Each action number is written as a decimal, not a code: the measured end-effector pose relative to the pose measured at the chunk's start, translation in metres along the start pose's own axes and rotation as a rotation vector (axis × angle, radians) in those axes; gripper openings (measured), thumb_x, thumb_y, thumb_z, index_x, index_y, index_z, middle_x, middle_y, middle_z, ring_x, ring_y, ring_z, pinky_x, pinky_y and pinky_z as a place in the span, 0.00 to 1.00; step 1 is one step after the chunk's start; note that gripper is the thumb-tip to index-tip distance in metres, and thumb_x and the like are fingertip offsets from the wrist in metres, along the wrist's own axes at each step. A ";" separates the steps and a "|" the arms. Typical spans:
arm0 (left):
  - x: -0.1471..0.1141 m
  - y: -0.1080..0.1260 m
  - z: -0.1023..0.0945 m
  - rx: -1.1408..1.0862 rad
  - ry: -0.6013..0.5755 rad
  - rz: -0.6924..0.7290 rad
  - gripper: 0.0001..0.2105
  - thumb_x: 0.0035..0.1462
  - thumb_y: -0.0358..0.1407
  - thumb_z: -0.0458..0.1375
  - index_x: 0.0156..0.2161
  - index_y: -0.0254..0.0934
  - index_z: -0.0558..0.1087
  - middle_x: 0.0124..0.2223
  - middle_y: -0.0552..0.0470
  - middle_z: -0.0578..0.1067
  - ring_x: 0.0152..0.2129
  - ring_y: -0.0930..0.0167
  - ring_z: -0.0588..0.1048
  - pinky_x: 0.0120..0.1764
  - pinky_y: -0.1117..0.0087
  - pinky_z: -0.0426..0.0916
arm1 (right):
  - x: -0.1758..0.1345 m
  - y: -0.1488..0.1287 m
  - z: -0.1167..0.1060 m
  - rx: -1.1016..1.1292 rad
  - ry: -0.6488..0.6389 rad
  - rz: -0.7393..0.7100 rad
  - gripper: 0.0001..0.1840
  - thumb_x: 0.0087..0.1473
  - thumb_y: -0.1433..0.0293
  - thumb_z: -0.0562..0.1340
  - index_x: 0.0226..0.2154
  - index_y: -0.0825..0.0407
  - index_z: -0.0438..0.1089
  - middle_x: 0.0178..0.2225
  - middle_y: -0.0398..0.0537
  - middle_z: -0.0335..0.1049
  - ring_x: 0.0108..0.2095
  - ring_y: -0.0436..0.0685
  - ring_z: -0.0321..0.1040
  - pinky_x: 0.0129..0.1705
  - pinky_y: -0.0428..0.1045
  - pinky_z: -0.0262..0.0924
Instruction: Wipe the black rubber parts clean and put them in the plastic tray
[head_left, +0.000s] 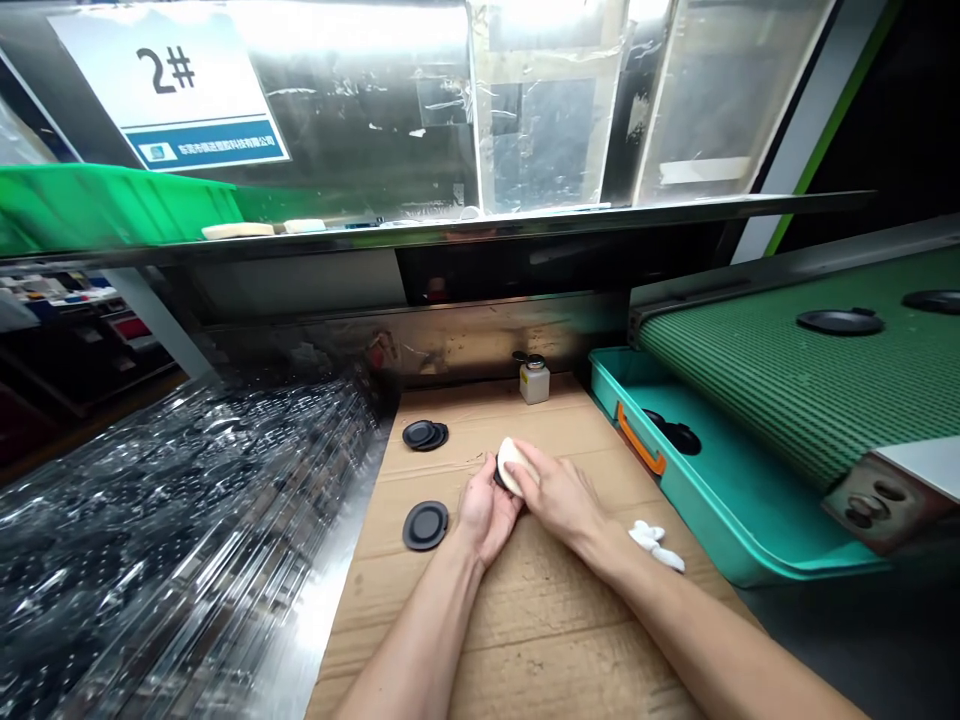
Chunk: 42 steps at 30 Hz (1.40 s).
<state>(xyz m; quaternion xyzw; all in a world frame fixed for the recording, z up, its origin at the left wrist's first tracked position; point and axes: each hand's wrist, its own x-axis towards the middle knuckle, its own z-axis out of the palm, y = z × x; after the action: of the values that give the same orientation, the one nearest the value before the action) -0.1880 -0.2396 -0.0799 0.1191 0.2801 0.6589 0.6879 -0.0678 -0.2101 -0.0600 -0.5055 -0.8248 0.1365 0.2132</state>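
Note:
Over the middle of the cardboard sheet (pixel 540 620), my left hand (pixel 480 515) is closed around a black round part (pixel 499 479), of which only a dark edge shows. My right hand (pixel 561 496) pinches a round white pad (pixel 510 460) and presses it against that part, covering most of it. To the left lies a flat black disc (pixel 425 526) with a raised ring. Farther back, a few similar black discs (pixel 424 435) overlap. A small white bottle (pixel 535 380) with a metal top stands at the back. Crumpled white pieces (pixel 654 546), perhaps finger cots, lie beside my right forearm.
On the right, a teal bin (pixel 705 520) with an orange handle holds black parts under the end of a green conveyor belt (pixel 825 370), which carries more. Clear plastic trays (pixel 187 520) fill the left. A metal shelf (pixel 450 232) with a green crate (pixel 112 210) spans the back.

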 end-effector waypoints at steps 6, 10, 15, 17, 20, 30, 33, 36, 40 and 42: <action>-0.003 0.006 0.000 0.041 -0.047 -0.074 0.16 0.62 0.41 0.49 0.46 0.29 0.68 0.48 0.35 0.73 0.36 0.65 0.75 0.34 0.67 0.71 | 0.012 0.025 -0.011 0.098 0.207 0.142 0.25 0.62 0.54 0.47 0.57 0.43 0.59 0.41 0.50 0.74 0.42 0.60 0.70 0.41 0.50 0.59; -0.009 0.018 0.003 -0.030 -0.082 -0.102 0.17 0.63 0.42 0.46 0.52 0.37 0.64 0.49 0.36 0.72 0.30 0.68 0.73 0.26 0.71 0.65 | 0.014 0.036 -0.015 0.138 0.226 0.151 0.24 0.61 0.54 0.48 0.54 0.45 0.62 0.42 0.50 0.74 0.44 0.59 0.69 0.41 0.49 0.58; -0.014 0.026 0.007 -0.140 -0.059 -0.129 0.18 0.64 0.41 0.42 0.47 0.30 0.66 0.39 0.36 0.72 0.27 0.69 0.70 0.24 0.72 0.64 | 0.015 0.040 -0.009 0.028 0.098 0.170 0.23 0.60 0.54 0.48 0.53 0.44 0.63 0.42 0.50 0.73 0.43 0.60 0.69 0.40 0.49 0.57; -0.015 0.027 0.008 -0.200 -0.027 -0.163 0.19 0.64 0.41 0.42 0.46 0.27 0.66 0.37 0.37 0.71 0.27 0.69 0.70 0.25 0.72 0.65 | 0.016 0.041 -0.006 -0.037 0.024 0.193 0.23 0.60 0.54 0.48 0.53 0.44 0.63 0.41 0.51 0.73 0.42 0.61 0.69 0.38 0.50 0.56; -0.015 0.027 0.008 -0.249 0.059 -0.198 0.20 0.64 0.43 0.41 0.44 0.25 0.65 0.36 0.37 0.69 0.27 0.70 0.69 0.23 0.73 0.67 | 0.015 0.042 -0.003 -0.126 -0.075 0.210 0.24 0.60 0.53 0.46 0.51 0.46 0.64 0.39 0.53 0.73 0.39 0.62 0.69 0.36 0.50 0.55; -0.013 0.027 0.005 -0.226 0.132 -0.247 0.23 0.64 0.46 0.38 0.43 0.26 0.65 0.34 0.38 0.70 0.24 0.72 0.68 0.19 0.76 0.67 | 0.002 0.044 -0.053 -0.251 -0.211 0.045 0.24 0.51 0.47 0.55 0.27 0.49 0.73 0.26 0.50 0.71 0.30 0.60 0.68 0.29 0.49 0.52; -0.013 0.028 0.007 -0.214 0.142 -0.249 0.23 0.64 0.46 0.38 0.43 0.26 0.65 0.34 0.38 0.70 0.24 0.72 0.68 0.19 0.77 0.66 | -0.006 0.050 -0.060 -0.130 -0.463 -0.011 0.14 0.39 0.54 0.67 0.22 0.46 0.73 0.21 0.44 0.70 0.23 0.54 0.66 0.23 0.46 0.48; -0.013 0.027 0.007 -0.212 0.143 -0.253 0.23 0.64 0.46 0.38 0.42 0.26 0.65 0.34 0.38 0.70 0.23 0.72 0.68 0.19 0.77 0.66 | -0.008 0.049 -0.054 0.002 -0.588 -0.047 0.05 0.42 0.65 0.64 0.21 0.48 0.73 0.18 0.41 0.68 0.18 0.50 0.63 0.21 0.45 0.47; -0.013 0.026 0.005 -0.185 0.127 -0.232 0.23 0.64 0.46 0.39 0.42 0.27 0.66 0.35 0.38 0.70 0.24 0.72 0.68 0.19 0.76 0.67 | -0.006 0.041 -0.050 0.067 -0.527 -0.167 0.06 0.47 0.66 0.61 0.24 0.49 0.72 0.21 0.42 0.69 0.21 0.50 0.63 0.22 0.45 0.49; -0.013 0.025 0.004 -0.164 0.124 -0.224 0.23 0.64 0.46 0.39 0.41 0.27 0.67 0.34 0.38 0.71 0.23 0.72 0.68 0.19 0.76 0.66 | -0.007 0.041 -0.054 -0.001 -0.483 -0.165 0.08 0.45 0.61 0.63 0.26 0.48 0.72 0.23 0.43 0.70 0.23 0.51 0.64 0.23 0.45 0.49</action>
<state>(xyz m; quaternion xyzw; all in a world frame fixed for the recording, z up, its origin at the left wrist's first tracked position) -0.2069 -0.2485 -0.0602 -0.0105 0.2789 0.6047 0.7460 -0.0072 -0.1969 -0.0324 -0.3896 -0.8903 0.2350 0.0204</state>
